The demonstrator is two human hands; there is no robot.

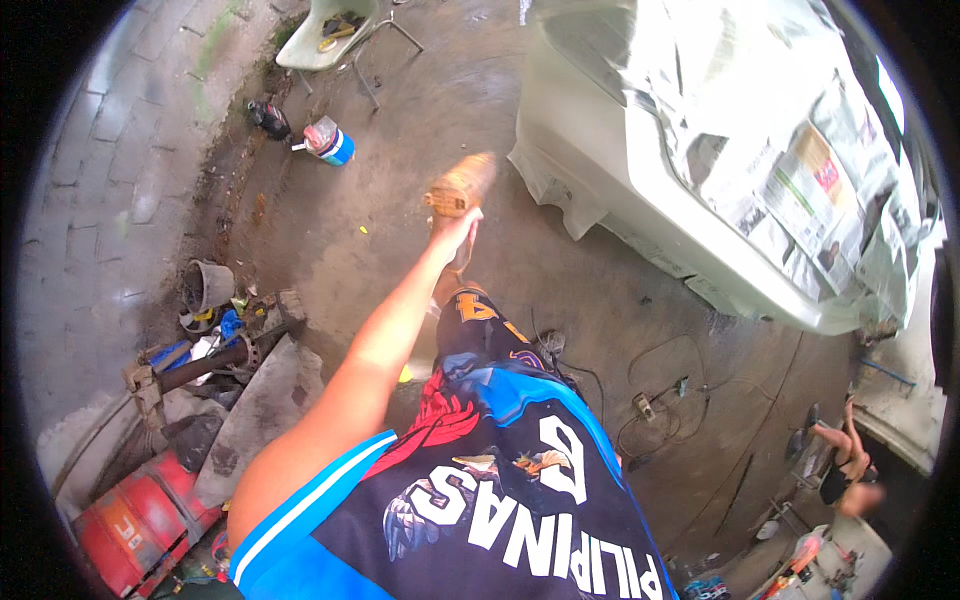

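My left arm reaches forward from the lower left, and my left hand (467, 228) is closed near the middle of the view. It grips a worn orange-brown, elongated object (462, 186) with dark slots at its near end. Motion smears its far end, so I cannot make out its exact kind. Under that hand are my leg and dark shorts (470, 318). My right hand is not in view. To the right of the held object stands a white car body (655, 180), partly covered with newspaper (800, 195) and clear plastic sheeting.
A pale chair (325, 38) stands at the far left, near a dark bottle (268, 118) and a blue-and-white container (332, 143). Left are a bucket (208, 286), scrap and a red drum (150, 520). Cables with a socket box (643, 405) cross the floor. Another person (850, 465) is at lower right.
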